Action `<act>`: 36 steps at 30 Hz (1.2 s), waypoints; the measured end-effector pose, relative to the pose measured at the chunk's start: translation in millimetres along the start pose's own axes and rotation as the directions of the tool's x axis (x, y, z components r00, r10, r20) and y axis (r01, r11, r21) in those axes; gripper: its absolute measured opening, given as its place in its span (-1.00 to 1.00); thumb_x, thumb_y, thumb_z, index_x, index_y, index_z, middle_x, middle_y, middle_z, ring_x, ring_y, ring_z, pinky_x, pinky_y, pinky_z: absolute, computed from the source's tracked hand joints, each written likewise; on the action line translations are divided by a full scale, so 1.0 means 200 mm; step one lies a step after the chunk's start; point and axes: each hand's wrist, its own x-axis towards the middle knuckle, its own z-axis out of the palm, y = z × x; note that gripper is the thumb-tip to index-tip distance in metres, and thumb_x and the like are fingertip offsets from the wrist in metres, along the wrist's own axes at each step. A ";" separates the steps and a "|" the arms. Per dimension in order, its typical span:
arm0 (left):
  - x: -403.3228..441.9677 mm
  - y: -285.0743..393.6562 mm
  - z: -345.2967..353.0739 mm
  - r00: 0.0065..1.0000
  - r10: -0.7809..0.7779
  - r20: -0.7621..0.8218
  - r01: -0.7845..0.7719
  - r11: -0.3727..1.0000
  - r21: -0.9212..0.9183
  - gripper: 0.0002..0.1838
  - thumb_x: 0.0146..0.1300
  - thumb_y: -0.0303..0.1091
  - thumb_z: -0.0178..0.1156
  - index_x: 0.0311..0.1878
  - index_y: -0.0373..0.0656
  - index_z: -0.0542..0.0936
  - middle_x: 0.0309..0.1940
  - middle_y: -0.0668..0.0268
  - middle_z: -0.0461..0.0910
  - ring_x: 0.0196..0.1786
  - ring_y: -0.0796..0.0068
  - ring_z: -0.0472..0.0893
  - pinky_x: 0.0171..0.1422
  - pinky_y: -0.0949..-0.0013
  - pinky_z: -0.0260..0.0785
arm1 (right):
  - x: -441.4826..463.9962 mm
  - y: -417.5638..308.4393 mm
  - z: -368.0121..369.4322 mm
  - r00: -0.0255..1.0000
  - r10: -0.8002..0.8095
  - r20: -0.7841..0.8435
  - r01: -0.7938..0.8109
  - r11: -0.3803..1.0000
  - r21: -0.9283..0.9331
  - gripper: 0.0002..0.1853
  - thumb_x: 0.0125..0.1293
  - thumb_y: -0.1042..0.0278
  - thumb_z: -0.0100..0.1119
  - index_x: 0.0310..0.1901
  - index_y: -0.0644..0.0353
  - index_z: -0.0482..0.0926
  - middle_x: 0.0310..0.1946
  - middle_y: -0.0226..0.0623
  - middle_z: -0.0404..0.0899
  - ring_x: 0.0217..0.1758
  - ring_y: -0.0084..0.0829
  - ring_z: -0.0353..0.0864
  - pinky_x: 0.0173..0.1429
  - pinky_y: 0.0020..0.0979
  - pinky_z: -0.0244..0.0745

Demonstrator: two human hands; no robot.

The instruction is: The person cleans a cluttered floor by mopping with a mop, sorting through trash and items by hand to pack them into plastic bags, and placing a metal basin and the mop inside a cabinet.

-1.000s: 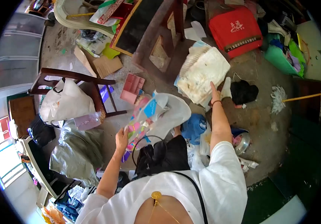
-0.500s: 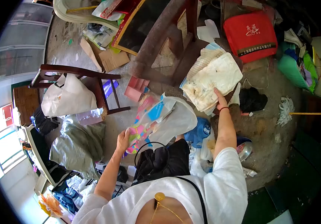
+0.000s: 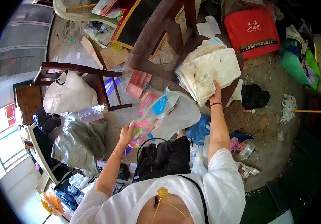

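Note:
My left hand (image 3: 127,134) is closed on the edge of a clear plastic bag (image 3: 181,113) with pink, yellow and blue print. The bag hangs loosely in front of my legs, its wide whitish part to the right. My right hand (image 3: 215,96) grips the near edge of a folded stack of stained, cream-coloured cloths (image 3: 209,72), thumb on top and the other fingers hidden beneath. This stack lies over the seat of a dark wooden chair (image 3: 190,46); whether it rests there or is held just above, I cannot tell.
Left stands another chair (image 3: 82,68) with a white bag (image 3: 70,93) on it. A grey-green sack (image 3: 80,140) sits below. Beyond my right hand are a red bag (image 3: 252,31), a black bag (image 3: 255,95) and a mop (image 3: 289,108). A pink compartment tray (image 3: 138,84) lies ahead.
The cloth stack has shifted slightly left with my right hand, which now sits further under its near edge. The plastic bag has moved a little right and its blue print shows more clearly.

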 end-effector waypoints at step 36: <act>-0.76 0.30 0.12 0.749 0.453 0.483 -0.602 0.769 0.214 -0.56 0.26 -0.17 -0.14 0.20 -0.01 0.22 -0.28 -0.11 0.48 -0.30 -0.10 0.50 -0.20 0.05 0.33 | -1.10 0.92 -0.05 0.982 0.058 0.179 0.132 0.462 -0.877 -0.47 0.12 0.07 0.02 0.06 0.25 0.33 -0.01 -0.06 0.39 0.04 -0.11 0.37 0.12 -0.22 0.28</act>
